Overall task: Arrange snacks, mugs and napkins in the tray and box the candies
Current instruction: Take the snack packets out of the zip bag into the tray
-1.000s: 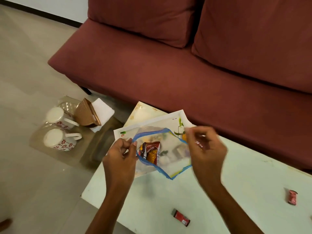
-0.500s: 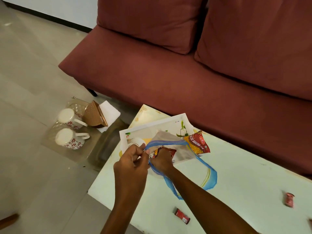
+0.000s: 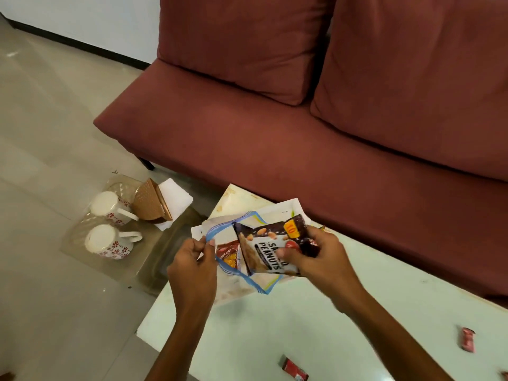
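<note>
My left hand (image 3: 193, 259) pinches the blue rim of a clear zip bag (image 3: 236, 224) held over the white tray (image 3: 291, 206) at the table's far left corner. My right hand (image 3: 316, 254) grips a dark salted peanuts packet (image 3: 264, 248), partly out of the bag's mouth. A red-orange snack packet (image 3: 228, 254) remains inside the bag. Two white floral mugs (image 3: 110, 207) (image 3: 108, 242) lie on a clear mat on the floor at left, beside a copper napkin holder (image 3: 149, 202) and white napkins (image 3: 176, 196). Red candies (image 3: 295, 368) (image 3: 467, 338) lie on the table.
The pale green table (image 3: 302, 325) fills the lower right. A maroon sofa (image 3: 275, 127) with two back cushions stands directly behind it. Beige tiled floor (image 3: 41, 133) stretches to the left, up to a white wall with a dark skirting.
My right hand went into the bag and has come out holding the peanuts packet. The left hand kept its pinch on the bag's rim. The camera moved closer.
</note>
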